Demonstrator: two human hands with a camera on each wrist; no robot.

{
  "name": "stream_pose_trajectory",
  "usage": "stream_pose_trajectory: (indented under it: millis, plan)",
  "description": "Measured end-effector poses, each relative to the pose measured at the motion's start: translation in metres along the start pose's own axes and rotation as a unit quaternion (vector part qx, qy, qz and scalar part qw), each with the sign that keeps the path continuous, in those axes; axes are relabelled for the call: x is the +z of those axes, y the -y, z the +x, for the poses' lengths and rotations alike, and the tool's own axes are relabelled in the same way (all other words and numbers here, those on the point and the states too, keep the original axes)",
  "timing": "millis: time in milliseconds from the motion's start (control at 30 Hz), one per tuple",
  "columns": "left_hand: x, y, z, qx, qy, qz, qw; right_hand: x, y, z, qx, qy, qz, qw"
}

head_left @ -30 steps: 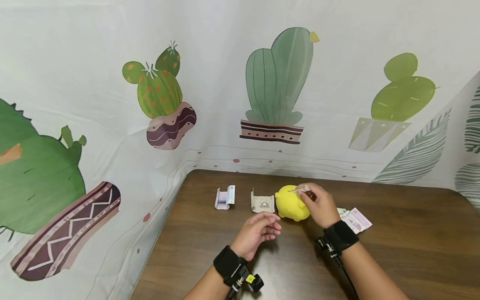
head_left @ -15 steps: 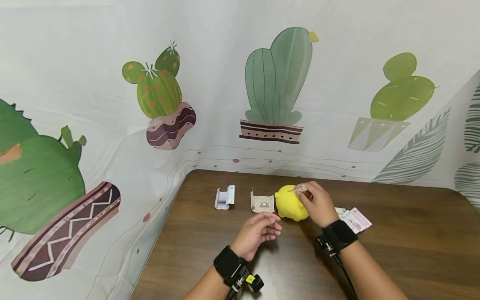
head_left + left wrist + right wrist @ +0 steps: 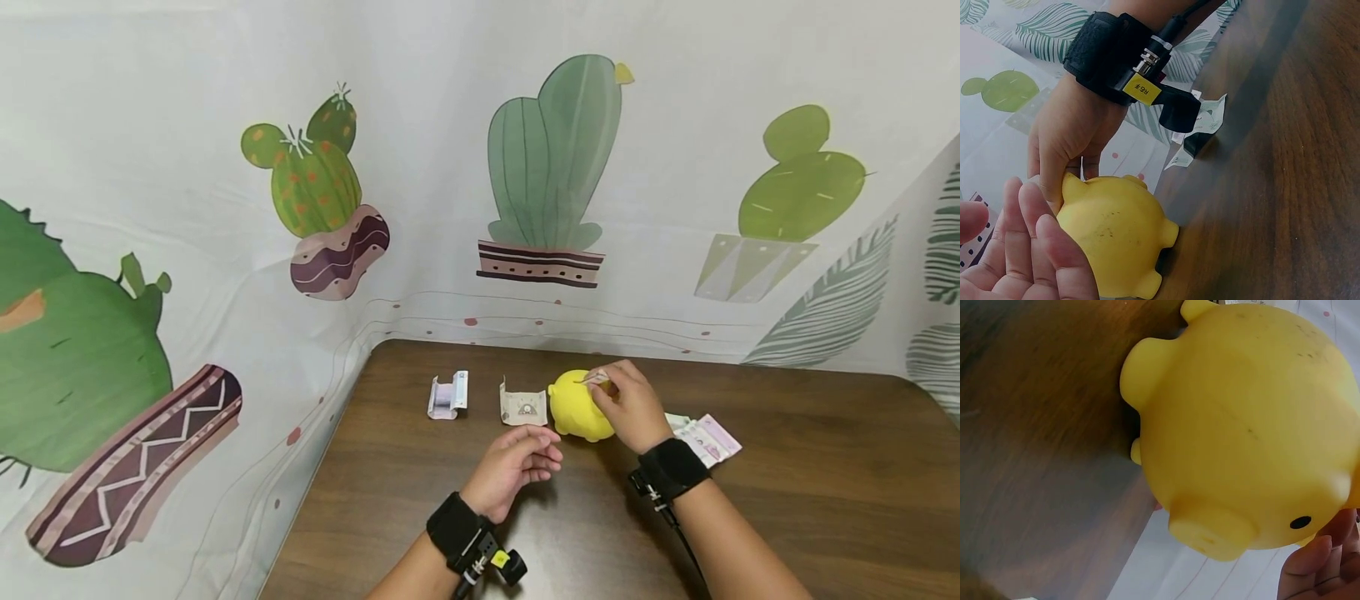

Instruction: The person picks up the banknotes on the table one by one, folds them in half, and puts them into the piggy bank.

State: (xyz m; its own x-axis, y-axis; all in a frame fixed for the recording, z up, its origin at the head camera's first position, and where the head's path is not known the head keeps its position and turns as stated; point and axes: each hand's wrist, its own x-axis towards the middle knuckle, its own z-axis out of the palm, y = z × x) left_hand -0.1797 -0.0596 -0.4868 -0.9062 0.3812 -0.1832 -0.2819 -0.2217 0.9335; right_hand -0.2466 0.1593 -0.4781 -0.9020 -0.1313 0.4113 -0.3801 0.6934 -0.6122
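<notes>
Piggy bank — round, yellow, dark-flecked

1. From far, head camera looks forward and down at the piggy bank.
2. Left wrist camera, nearer, looks from its left toward the right hand.
3. Right wrist camera faces its snout very closely.
4. All three views show it.

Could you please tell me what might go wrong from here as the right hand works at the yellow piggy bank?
The folded note, pinched by the right hand at the top of the piggy bank, could bend or crumple if pushed. The piggy bank might tip or slide, since the left hand is not gripping it. The left hand could also brush the beige note lying just beyond its fingers.
</notes>
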Motion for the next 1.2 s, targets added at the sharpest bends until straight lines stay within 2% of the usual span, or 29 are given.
stream_pose_trajectory:
  millis: [233, 600, 833, 1200]
  plan:
    - [0.0, 0.0, 0.0, 0.001, 0.0, 0.002, 1.0, 0.001, 0.003, -0.003, 0.013, -0.006, -0.02, 1.0]
    - [0.001, -0.001, -0.001, 0.0, 0.003, 0.004, 1.0, 0.01, 0.001, -0.019, -0.008, -0.056, -0.059, 0.997]
    - [0.001, 0.0, -0.001, 0.003, 0.003, 0.006, 1.0, 0.016, -0.003, -0.031, -0.026, -0.075, -0.056, 0.995]
    - [0.001, 0.001, -0.001, 0.002, 0.003, 0.006, 1.0, 0.018, -0.002, -0.037, -0.041, -0.081, -0.062, 0.994]
